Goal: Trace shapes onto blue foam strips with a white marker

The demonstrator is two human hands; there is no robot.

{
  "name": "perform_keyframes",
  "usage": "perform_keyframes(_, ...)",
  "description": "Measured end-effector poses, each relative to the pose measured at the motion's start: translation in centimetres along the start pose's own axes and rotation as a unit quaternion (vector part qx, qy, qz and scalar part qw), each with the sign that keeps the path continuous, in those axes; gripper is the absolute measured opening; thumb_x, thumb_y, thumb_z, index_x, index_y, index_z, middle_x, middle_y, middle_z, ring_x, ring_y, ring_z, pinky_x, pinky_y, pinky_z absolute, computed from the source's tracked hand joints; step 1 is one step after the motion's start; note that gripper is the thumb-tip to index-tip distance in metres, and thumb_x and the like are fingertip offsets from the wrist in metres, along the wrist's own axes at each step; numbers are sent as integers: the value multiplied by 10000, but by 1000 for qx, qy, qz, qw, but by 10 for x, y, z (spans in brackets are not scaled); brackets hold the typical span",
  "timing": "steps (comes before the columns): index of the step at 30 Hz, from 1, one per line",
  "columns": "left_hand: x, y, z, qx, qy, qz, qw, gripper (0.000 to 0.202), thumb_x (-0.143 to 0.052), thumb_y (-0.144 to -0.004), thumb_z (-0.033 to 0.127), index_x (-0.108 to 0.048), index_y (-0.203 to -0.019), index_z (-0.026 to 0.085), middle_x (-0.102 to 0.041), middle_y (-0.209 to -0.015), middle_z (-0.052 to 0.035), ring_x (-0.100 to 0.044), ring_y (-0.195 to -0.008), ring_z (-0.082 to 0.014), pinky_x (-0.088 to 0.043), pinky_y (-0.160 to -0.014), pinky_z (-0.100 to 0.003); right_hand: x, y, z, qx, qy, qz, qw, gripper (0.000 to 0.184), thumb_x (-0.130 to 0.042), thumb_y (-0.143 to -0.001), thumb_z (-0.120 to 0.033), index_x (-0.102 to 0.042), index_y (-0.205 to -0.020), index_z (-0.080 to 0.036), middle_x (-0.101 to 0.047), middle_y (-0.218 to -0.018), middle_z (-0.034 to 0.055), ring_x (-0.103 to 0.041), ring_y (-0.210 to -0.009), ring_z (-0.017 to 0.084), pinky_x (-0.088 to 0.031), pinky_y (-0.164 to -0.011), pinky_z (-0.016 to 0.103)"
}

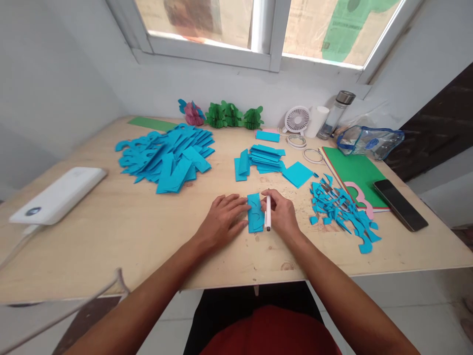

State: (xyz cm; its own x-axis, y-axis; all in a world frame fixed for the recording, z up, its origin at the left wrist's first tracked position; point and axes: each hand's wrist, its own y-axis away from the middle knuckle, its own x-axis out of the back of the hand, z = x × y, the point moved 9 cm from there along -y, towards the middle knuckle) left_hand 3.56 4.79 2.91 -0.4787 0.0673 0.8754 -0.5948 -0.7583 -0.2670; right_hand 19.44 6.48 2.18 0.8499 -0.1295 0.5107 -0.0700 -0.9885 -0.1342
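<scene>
A small folded blue paper strip point(254, 213) lies on the wooden table point(121, 231) in front of me, with dark curved lines drawn on it. My left hand point(221, 219) rests flat on the table, its fingers stretched out and pressing the strip's left edge. My right hand point(283, 214) is closed around a white pen point(267, 213) held along the strip's right edge.
A big heap of cut blue shapes point(166, 153) lies at back left, a stack of folded blue papers point(264, 159) in the middle, blue scraps point(342, 209) at right. Green sheets point(354, 172), a phone point(400, 203), tape rolls point(296, 141), a fan point(297, 120), a bottle point(335, 114) and a white power bank point(59, 193) are around.
</scene>
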Motion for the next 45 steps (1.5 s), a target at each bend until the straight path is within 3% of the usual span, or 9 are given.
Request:
perform_keyframes(7,0,0,1,-7,-6,4,1000,375,-463,-952,358,-624,-1255,208,-617,-1365,-104,-480,-1322,-308,-339,-1103,-548,16,3,-7,7,12,38,999,188,-572,-788,-295,-678,-933,-238,-659,-659,-25,-619,-616,156,-469,-623,256)
perform_keyframes(14,1,0,2,-8,-5,8,1000,376,-458,-954,352,-622,-1254,197,-624,-1354,-107,-481,-1320,-306,-340,-1102,-544,4,6,-11,41,59,-18,997,189,-581,-801,-275,-695,-946,-239,-615,-625,-32,-543,-547,129,-398,-537,228)
perform_keyframes(29,1,1,2,-9,-1,10,1000,379,-444,-959,363,-621,-1246,191,-619,-1362,-108,-478,-1322,-311,-339,-1101,-559,-7,7,-17,96,59,-59,992,284,-575,-796,-186,-665,-1060,-239,-722,-895,30,-665,-730,172,-529,-700,292)
perform_keyframes(45,0,2,-1,8,7,10,1000,394,-459,-937,347,-575,-1284,200,-615,-1361,-107,-472,-1323,-300,-328,-1115,-546,-9,11,-23,122,74,-60,988,285,-595,-811,-169,-677,-1072,-247,-736,-924,31,-686,-768,172,-544,-734,291)
